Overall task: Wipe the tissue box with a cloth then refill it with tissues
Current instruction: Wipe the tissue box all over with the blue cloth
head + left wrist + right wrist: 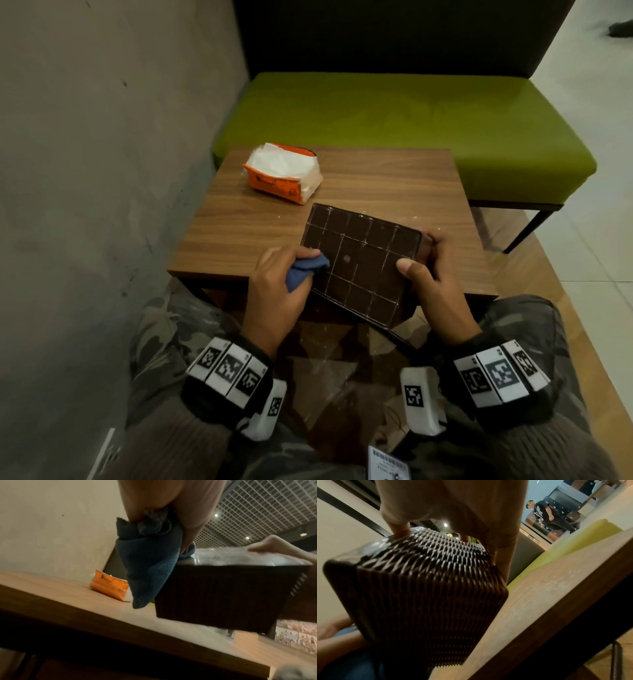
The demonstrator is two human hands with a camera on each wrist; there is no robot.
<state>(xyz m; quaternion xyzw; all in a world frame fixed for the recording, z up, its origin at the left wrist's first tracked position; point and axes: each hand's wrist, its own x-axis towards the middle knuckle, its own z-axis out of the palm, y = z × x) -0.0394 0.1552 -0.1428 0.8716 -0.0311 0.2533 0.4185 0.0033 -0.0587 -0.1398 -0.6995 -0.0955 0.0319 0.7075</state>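
Note:
The dark brown woven tissue box (363, 260) is tilted at the table's near edge, its gridded flat face turned up toward me. My right hand (424, 270) grips its right end, thumb on the flat face and fingers round the side (423, 581). My left hand (277, 277) holds a bunched blue cloth (305, 272) against the box's left edge; in the left wrist view the cloth (149, 568) hangs beside the box (229, 592). An opened orange pack of white tissues (282, 173) lies at the table's far left (109, 586).
The small wooden table (394, 185) stands against a grey wall on the left. A green bench seat (411, 120) with a dark backrest lies beyond it. My knees sit under the table's near edge. A person sits far off in the right wrist view (544, 513).

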